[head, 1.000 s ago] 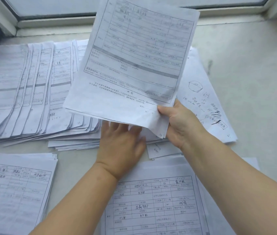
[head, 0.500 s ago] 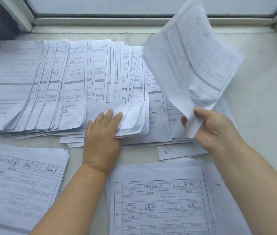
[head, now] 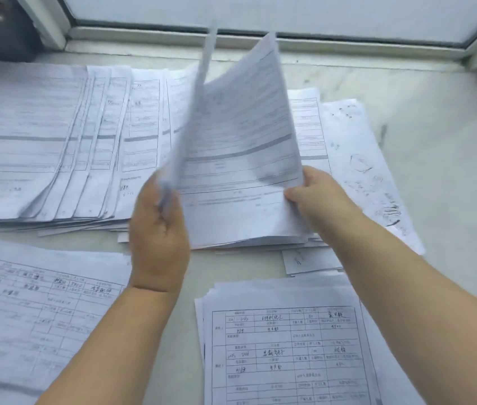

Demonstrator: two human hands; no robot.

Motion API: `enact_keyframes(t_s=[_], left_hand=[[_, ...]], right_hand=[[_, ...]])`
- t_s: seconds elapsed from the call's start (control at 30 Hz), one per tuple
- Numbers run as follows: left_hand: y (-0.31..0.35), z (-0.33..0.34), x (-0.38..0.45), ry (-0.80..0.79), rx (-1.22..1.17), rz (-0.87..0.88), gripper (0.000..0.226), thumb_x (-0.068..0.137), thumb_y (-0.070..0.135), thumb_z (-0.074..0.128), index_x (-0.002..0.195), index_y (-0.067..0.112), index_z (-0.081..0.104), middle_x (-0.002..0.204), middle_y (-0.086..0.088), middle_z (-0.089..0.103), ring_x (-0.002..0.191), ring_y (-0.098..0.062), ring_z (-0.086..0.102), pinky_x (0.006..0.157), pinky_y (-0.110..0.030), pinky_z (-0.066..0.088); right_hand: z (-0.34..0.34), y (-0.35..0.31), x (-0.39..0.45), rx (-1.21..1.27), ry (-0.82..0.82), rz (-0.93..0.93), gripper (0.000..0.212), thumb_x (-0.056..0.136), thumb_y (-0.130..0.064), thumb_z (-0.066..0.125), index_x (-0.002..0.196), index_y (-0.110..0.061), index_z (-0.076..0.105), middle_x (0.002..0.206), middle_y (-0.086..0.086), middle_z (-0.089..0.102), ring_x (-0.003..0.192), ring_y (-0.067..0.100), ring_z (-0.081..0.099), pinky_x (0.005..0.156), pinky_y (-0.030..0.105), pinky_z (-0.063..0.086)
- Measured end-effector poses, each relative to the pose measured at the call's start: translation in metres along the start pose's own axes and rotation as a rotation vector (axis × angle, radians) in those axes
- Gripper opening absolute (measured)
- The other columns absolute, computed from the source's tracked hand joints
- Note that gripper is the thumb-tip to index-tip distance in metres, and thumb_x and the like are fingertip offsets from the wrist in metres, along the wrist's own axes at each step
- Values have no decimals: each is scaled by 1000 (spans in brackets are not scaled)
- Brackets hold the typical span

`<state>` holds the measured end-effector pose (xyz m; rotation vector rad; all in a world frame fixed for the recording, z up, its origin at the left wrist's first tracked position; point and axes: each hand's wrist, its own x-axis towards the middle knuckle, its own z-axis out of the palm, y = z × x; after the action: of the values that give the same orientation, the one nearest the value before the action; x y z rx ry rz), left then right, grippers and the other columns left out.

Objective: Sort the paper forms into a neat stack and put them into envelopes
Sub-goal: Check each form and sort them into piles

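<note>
Printed paper forms lie fanned out [head: 56, 141] across the back of a pale marble sill. My left hand [head: 160, 229] grips the lower edge of a blurred bunch of forms [head: 199, 118] standing almost on edge. My right hand [head: 316, 194] pinches the lower right part of another bunch of forms [head: 246, 135], lifted and tilted over the spread. Two flatter stacks lie nearer me: the left stack [head: 32, 311] and the right stack [head: 287, 346], whose top sheet shows a handwritten table.
A window frame [head: 260, 39] runs along the back of the sill. A dark object [head: 3, 30] stands in the far left corner. Scribbled sheets [head: 368, 171] stick out at the right of the spread. Bare marble [head: 450, 171] shows on the right.
My left hand, flat on the fanned forms before, now grips a raised bunch of them. My right hand has brought its lifted sheets left and down over the spread.
</note>
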<state>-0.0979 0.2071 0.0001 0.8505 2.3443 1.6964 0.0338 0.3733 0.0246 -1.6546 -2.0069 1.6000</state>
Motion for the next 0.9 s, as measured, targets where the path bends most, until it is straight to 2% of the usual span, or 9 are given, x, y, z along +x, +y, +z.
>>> enact_keyframes(t_s=[0.1, 0.2, 0.27, 0.33, 0.47, 0.53, 0.6, 0.77, 0.9], left_hand=[[-22, 11, -8, -512, 292, 291, 50, 81, 22, 40, 128, 21, 58, 137, -12, 51, 132, -27, 42, 113, -44, 25], [-38, 15, -19, -679, 455, 288, 47, 79, 37, 44, 123, 33, 58, 144, -6, 46, 138, -27, 33, 114, -50, 9], [-36, 15, -19, -676, 424, 269, 46, 79, 48, 49, 121, 35, 60, 145, -3, 45, 139, -25, 31, 115, -49, 6], [-33, 15, -18, -655, 398, 241, 50, 77, 59, 51, 118, 34, 63, 145, -1, 44, 141, -22, 28, 117, -46, 3], [-28, 20, -20, -586, 366, 199, 44, 81, 57, 49, 113, 31, 65, 141, 0, 48, 139, -21, 31, 116, -44, 2], [-27, 22, -20, -562, 367, 197, 45, 79, 56, 51, 112, 30, 66, 139, -1, 50, 138, -21, 33, 115, -43, 2], [-25, 23, -20, -551, 374, 185, 48, 76, 60, 52, 110, 30, 66, 137, 0, 50, 137, -22, 34, 115, -44, 3], [-20, 26, -18, -543, 405, 164, 53, 69, 68, 54, 104, 32, 67, 131, 2, 54, 134, -23, 37, 114, -51, 9], [-19, 29, -21, -529, 420, 187, 43, 78, 61, 50, 100, 29, 69, 129, -1, 57, 131, -27, 41, 111, -55, 13]], right_hand=[[9, 5, -1, 6, 58, -3, 35, 86, -11, 57, 114, -27, 44, 97, -3, 65, 88, 20, 64, 71, 31, 51], [3, 17, -8, 80, 66, 0, 33, 85, -10, 61, 106, -28, 45, 89, 0, 65, 72, 20, 59, 53, 26, 45], [1, 25, -11, 119, -22, 37, 20, 85, -12, 65, 91, -28, 55, 90, 2, 59, 72, 20, 51, 49, 24, 36], [0, 29, -16, 128, -95, 50, 14, 82, -20, 71, 82, -26, 59, 88, 0, 54, 77, 16, 45, 57, 25, 30], [2, 34, -21, 161, -203, 48, 30, 77, -7, 76, 90, -23, 55, 89, 2, 56, 68, 16, 52, 63, 27, 46], [3, 35, -20, 204, -214, 63, 32, 79, 1, 72, 93, -22, 54, 96, 5, 59, 71, 22, 58, 75, 40, 55], [3, 36, -19, 271, -242, 77, 33, 81, 6, 67, 93, -21, 53, 105, 12, 60, 78, 29, 61, 85, 51, 53], [4, 38, -19, 359, -265, 74, 36, 82, 10, 63, 94, -22, 54, 109, 14, 55, 82, 28, 61, 75, 41, 56], [5, 38, -18, 373, -239, 68, 35, 82, 9, 63, 95, -21, 53, 101, 11, 53, 71, 23, 58, 67, 32, 57]])
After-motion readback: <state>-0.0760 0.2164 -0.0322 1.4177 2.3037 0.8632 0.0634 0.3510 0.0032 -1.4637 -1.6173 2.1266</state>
